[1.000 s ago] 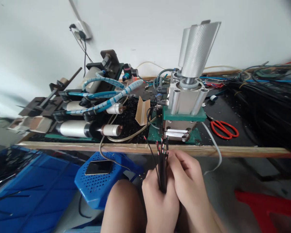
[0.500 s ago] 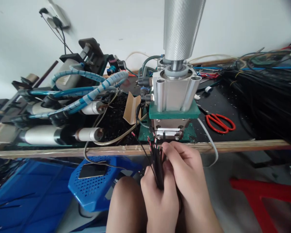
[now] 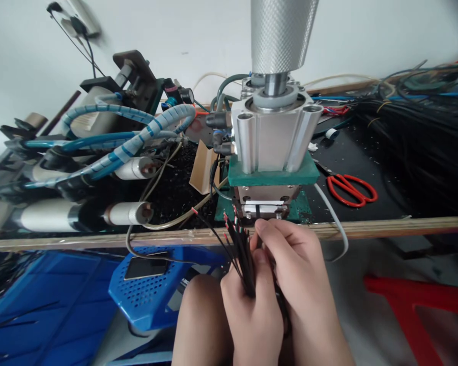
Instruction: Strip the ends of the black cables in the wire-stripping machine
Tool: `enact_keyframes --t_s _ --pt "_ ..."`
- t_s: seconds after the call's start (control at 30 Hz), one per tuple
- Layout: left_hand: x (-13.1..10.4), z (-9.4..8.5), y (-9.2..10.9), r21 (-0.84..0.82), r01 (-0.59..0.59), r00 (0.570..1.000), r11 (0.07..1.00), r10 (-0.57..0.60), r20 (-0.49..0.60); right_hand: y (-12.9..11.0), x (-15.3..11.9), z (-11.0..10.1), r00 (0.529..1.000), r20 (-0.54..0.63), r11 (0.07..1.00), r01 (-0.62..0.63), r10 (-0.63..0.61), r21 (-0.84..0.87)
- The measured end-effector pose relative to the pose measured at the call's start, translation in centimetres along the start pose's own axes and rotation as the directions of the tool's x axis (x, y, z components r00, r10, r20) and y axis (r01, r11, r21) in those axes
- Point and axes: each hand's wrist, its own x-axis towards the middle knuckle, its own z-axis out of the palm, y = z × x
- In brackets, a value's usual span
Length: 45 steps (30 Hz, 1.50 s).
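My left hand point(image 3: 252, 310) is closed around a bundle of black cables point(image 3: 245, 259), whose stripped ends show red, white and green wire tips. One cable in the bundle leans out to the left. Close beside it, my right hand point(image 3: 297, 264) pinches a single black cable point(image 3: 258, 211) between thumb and forefinger. That cable's end reaches into the slot at the front of a metal pneumatic wire stripping machine point(image 3: 273, 142) with a green plate. The far tip is hidden inside the slot. Both hands are just in front of the bench edge, touching or nearly touching each other.
Red-handled scissors point(image 3: 351, 190) lie right of the machine, near a mass of black cables point(image 3: 423, 122). Left are cylinders with blue hoses point(image 3: 137, 147) and a bent cardboard piece point(image 3: 204, 168). Below the bench edge point(image 3: 198, 236) stand a blue stool point(image 3: 145, 295) holding a phone and a red stool point(image 3: 416, 300).
The single cable in my right hand stays at the machine's slot. The bundle's tips in my left hand spread and tilt slightly further left. The camera view has shifted a little.
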Motion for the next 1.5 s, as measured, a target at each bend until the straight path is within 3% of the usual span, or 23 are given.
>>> enact_keyframes --t_s 0.5,0.9,1.13,1.3,1.5 --pt "-0.1 -0.3 -0.5 0.088 -0.007 1.000 0.996 0.007 -0.002 -0.3 -0.1 0.2 0.999 -0.051 0.999 -0.007 0.004 -0.044" --pt "0.0 0.0 -1.0 0.026 0.092 0.996 0.995 -0.092 -0.013 0.5 0.1 -0.1 1.000 -0.026 1.000 0.015 -0.015 -0.015" --pt "-0.4 0.6 0.0 -0.041 0.162 0.986 0.986 -0.164 -0.035 0.7 0.0 -0.1 0.999 -0.025 1.000 -0.023 0.023 0.006" --pt "-0.3 0.6 0.4 -0.067 0.157 0.987 0.985 -0.159 -0.022 1.5 0.1 -0.3 0.999 -0.016 1.000 0.031 -0.031 0.004" --pt "-0.7 -0.3 -0.6 0.008 0.142 0.989 0.990 -0.142 0.031 1.7 -0.5 -0.3 0.990 -0.021 0.988 0.138 -0.140 -0.068"
